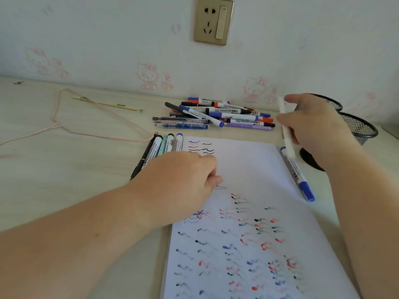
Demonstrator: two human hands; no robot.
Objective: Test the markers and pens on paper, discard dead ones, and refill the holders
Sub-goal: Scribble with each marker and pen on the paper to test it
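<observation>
We look down at a pale desk (64, 169) where a pink cord (71, 130) loops well to the left of our hands, with a thin stick (108, 102) beyond it. Just ahead of our left hand (179, 180) lies a neat row of markers (164, 145) with printed barrels; the print is too small for us to read. The left hand rests on the upper left part of the paper (248, 169), its fingers curled inward with the tips on the sheet; we cannot tell whether they hold anything. The paper carries wavy test strokes in blue, red and black, a few above the knuckles and many rows below the hand. Farther off, between our two hands, sits a loose pile of markers and pens (216, 114), labels unreadable. A blue-capped marker (299, 175) lies along the paper's right edge, below our right hand (313, 126), which is raised, fingers and thumb gripping a white marker (286, 130) nearly upright. Just behind that hand stand two black mesh holders (360, 128). On the cartoon-cat wallpaper (149, 76) above is a brass-coloured wall socket (213, 20).
</observation>
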